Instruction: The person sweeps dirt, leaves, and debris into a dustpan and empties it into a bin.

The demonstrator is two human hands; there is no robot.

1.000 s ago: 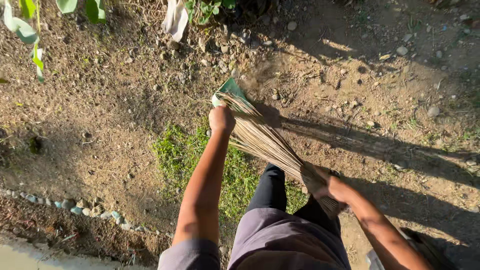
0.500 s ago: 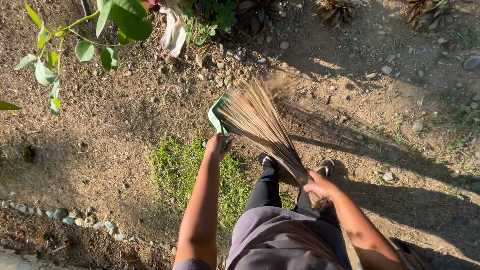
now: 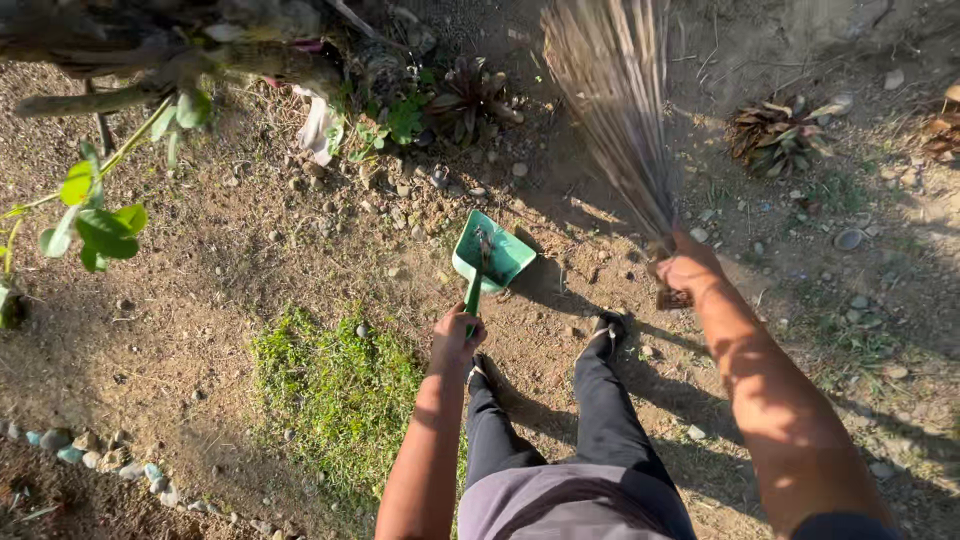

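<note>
left hand [image 3: 455,340] grips green dustpan [image 3: 492,254], dirt inside | right hand [image 3: 688,270] clasps broom [image 3: 612,90]

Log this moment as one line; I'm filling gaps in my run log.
left hand: grips green dustpan handle, pan on dirt | right hand: holds twig broom, bristles raised | patch of grass beside left arm

Green dustpan [image 3: 497,255] and twig broom [image 3: 612,95] over bare dirt.

The dustpan is seen with its open tray resting on the stony ground, a little debris inside it, and its slim handle angled back towards the legs. The broom is raised upright, its long brown bristles fanned and blurred, bound tight at the lower end.
</note>
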